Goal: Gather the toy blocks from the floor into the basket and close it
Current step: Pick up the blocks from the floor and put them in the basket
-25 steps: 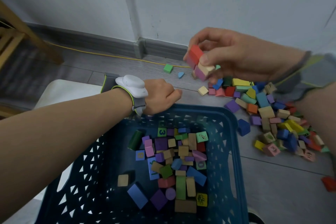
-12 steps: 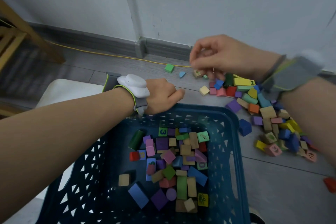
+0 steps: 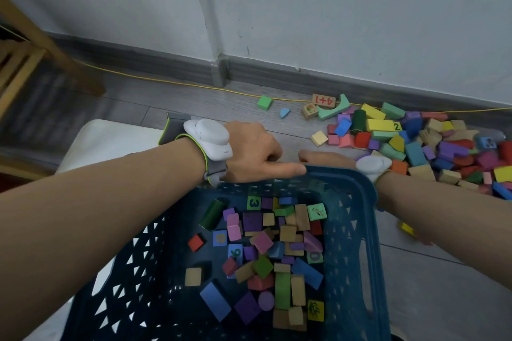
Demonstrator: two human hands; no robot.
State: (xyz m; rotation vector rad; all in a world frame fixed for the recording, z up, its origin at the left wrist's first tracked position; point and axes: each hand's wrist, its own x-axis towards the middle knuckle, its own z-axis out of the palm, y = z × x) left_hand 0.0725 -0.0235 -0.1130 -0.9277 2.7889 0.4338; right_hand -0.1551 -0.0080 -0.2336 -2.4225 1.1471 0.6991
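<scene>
Below, the dark blue plastic basket, its walls pierced with triangular holes, holds a loose heap of painted wooden blocks: cubes, bricks, wedges and cylinders, some printed with numerals. The left hand grips the basket's far rim, fingers curled over it, a smooth white wrist device strapped on. The right hand lies at the far right corner of the rim; its fingers are hidden behind the rim, so its grasp cannot be told. More blocks lie piled on the grey wood-grain floor beyond that corner.
</scene>
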